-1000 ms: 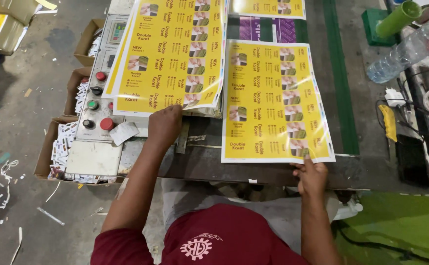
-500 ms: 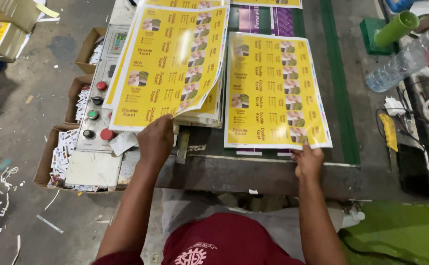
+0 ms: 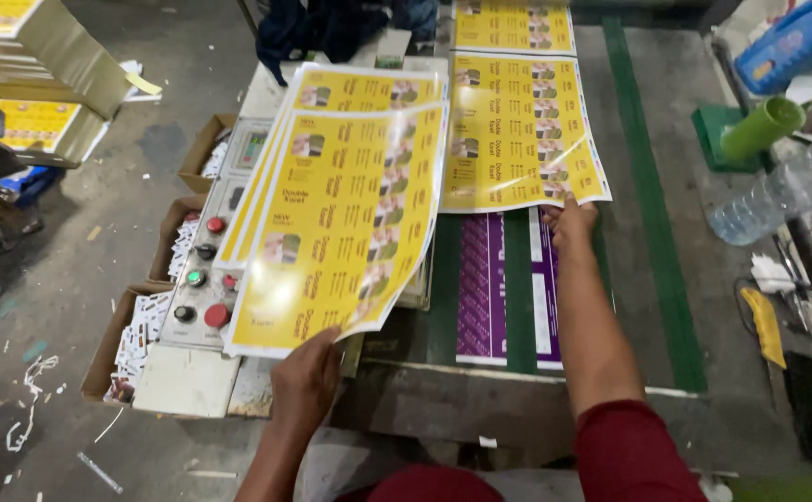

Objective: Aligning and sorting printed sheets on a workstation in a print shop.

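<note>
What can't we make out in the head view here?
- Left hand: fingertips hidden under the lifted yellow sheet.
- Stack beneath that sheet: count unreadable, mostly covered.
- Right hand: fingertips meet the flat yellow sheet; pinching or pushing unclear.
- Purple sheet: top hidden by that flat sheet.
- Control panel: right part covered by the lifted sheet.

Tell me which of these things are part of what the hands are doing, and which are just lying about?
In use:
- left hand lifting a yellow printed sheet off a stack
- right hand at the edge of another yellow sheet on the machine bed

Lying about:
- plastic bottle
- green tube
- purple sheet
- button panel
- paper scraps on the floor
</note>
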